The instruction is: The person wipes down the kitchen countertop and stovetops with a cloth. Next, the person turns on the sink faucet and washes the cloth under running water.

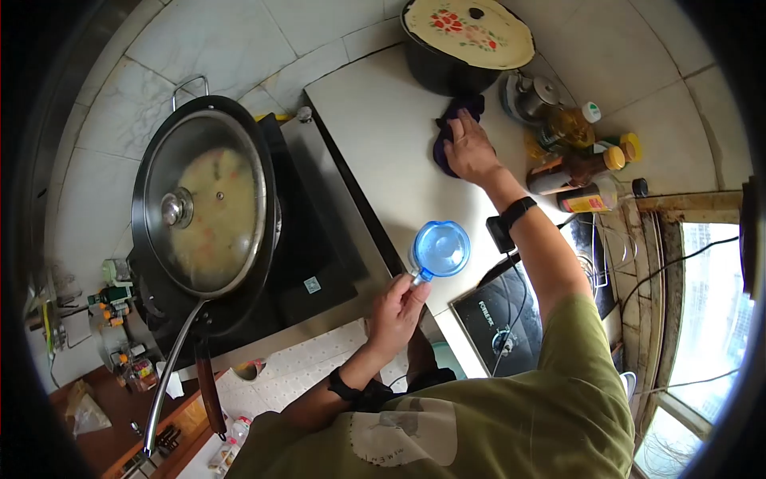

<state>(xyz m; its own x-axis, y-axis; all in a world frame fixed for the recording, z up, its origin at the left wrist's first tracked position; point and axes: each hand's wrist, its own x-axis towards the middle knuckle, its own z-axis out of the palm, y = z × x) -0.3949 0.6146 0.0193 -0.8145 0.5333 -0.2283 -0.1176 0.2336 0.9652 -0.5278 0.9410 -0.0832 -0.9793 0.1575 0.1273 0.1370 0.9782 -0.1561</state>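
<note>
My right hand (472,148) presses a dark purple cloth (448,160) against the white countertop (375,136). Its fingers lie over the cloth and hide part of it. Lower down, my left hand (396,311) grips the handle of a small clear jar with a blue lid (441,248), held over the counter near its front edge. Just behind the cloth stands a big dark pot (447,73) under a cream enamel lid with red flowers (471,32).
On the left, a lidded wok (215,215) with pale food sits on a black cooktop (307,247); its long handle (209,383) points towards me. Oil and sauce bottles (570,128) and a metal pot (538,96) line the right wall. A black appliance (495,319) lies beside my right arm.
</note>
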